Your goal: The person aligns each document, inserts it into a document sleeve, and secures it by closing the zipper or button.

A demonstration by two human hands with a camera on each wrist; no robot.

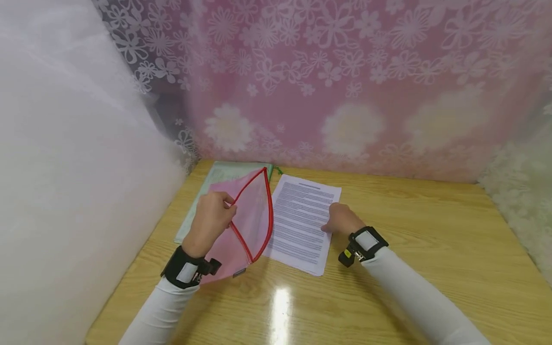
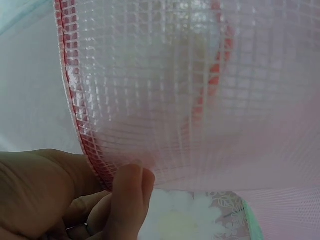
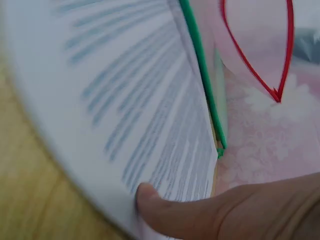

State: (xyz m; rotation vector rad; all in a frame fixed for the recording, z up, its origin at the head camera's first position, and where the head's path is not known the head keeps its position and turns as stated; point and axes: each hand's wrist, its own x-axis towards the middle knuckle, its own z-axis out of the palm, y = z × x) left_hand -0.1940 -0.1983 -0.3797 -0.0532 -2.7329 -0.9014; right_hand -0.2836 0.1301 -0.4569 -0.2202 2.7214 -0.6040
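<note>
A pink mesh zipper pouch with red edging is held up on the left, its mouth spread apart. My left hand pinches one red edge between thumb and fingers; the left wrist view shows the clear grid mesh above the fingertips. To the pouch's right lies a stack of printed papers. My right hand grips the stack's right edge, thumb on the top sheet, its other fingers hidden. The pouch covers part of the papers' left side.
A pale green pouch with a green zipper edge lies flat behind the pink one. Wood-grain table extends to the right and front. A pink floral curtain hangs at the back, and white sheeting at the left.
</note>
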